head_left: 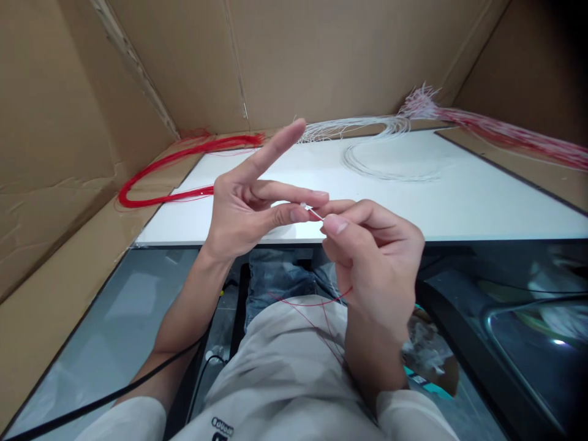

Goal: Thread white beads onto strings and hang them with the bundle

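Above the front edge of a white board, my left hand pinches a small white connector between thumb and middle finger, its index finger stretched up and away. Close on its right, my right hand grips thin wires between thumb and index finger; a short white length runs from the connector to those fingertips, with a bit of red beside it. Below my right hand, thin red wire loops down over the shirt. The fingers partly cover the connector.
On the white board lie a red wire bundle at the left and looped white wires at the back. A red and white bundle lies at the back right. Cardboard walls surround the board. A black cable crosses the lower left.
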The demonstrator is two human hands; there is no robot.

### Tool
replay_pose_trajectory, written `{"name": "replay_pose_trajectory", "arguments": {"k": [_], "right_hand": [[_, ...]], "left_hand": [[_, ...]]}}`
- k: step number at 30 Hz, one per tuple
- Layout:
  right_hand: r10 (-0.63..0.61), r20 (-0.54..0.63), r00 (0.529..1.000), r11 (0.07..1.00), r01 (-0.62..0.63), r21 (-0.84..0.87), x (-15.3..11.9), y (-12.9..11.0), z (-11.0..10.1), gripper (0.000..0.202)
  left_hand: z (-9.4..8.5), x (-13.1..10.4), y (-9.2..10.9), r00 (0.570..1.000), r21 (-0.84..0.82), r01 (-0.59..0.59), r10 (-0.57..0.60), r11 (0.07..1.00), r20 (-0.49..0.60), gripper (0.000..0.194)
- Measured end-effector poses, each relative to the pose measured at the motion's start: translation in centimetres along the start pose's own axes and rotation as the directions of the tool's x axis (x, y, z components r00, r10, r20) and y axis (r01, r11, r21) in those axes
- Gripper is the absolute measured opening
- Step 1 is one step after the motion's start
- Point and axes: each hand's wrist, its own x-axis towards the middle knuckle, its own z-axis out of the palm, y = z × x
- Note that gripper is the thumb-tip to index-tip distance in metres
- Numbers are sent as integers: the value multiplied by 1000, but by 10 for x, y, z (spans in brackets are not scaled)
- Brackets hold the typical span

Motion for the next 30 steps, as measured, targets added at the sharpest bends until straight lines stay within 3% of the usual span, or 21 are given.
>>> {"name": "replay_pose_trajectory", "arguments": {"k": [8, 15, 19, 30], "right_hand": [[16, -3, 1000, 1000, -16, 3, 1, -1, 0, 16], [19, 86, 996, 998, -14, -58, 4, -2, -6, 20], [-17, 124, 992, 993, 31, -111, 7, 0, -10, 20], [-119, 52, 992, 952, 129, -277, 6, -4, -4, 20]], "left_hand": [[0, 2, 4, 999, 27, -29, 28, 999, 28, 74], [-6, 2, 10, 988, 45, -101, 95, 994, 123, 68], [-13, 0, 12, 988, 113, -92, 76, 989, 134, 68], [-19, -2, 13, 978, 192, -166, 135, 967, 162, 67]]}}
